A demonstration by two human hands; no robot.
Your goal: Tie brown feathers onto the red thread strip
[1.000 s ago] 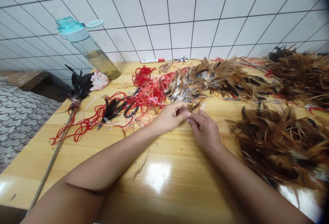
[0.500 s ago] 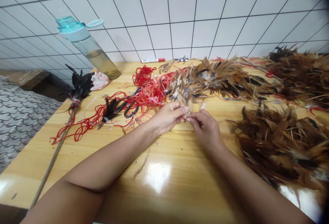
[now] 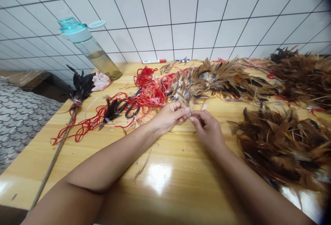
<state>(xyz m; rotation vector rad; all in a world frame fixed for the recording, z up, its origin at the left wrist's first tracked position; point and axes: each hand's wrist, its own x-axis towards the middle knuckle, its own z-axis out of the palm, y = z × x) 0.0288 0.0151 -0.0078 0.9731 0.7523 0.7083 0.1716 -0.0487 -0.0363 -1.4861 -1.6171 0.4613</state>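
L hand (image 3: pixel 172 119) fingers pinched on a small feather tuft (image 3: pixel 189 110), thumb on top. Tuft is just above the table (image 3: pixel 168 152), roughly mid-table, at the near edge of the long feather bundle (image 3: pixel 219 77). R hand (image 3: pixel 209 128): thumb + index tips right by the tuft's base; can't tell if they grip a bit of it or just touch.

Risks, my read: tuft is tiny & light, so a loose L pinch = slip, and a dropped one is hard to pick out vs the bundle behind it. Too hard a pull from R could shed or bend the quills. Red string (image 3: pixel 155 92) is a tangled heap just L of the bundle, w/ loops running over near the black-handled scissors (image 3: pixel 132 112); dragging either prob snags the other. Feather pile (image 3: pixel 281 142) sits loose near R forearm, so an elbow swing could scatter it.

Containers: only one I can make out is the bottle (image 3: pixel 99 58), back L. Clear body, blue top, approx half full of yellowish liquid, darker stuff at bottom. Can't tell if cap's sealed; if not, a knock = wet table + soggy string.
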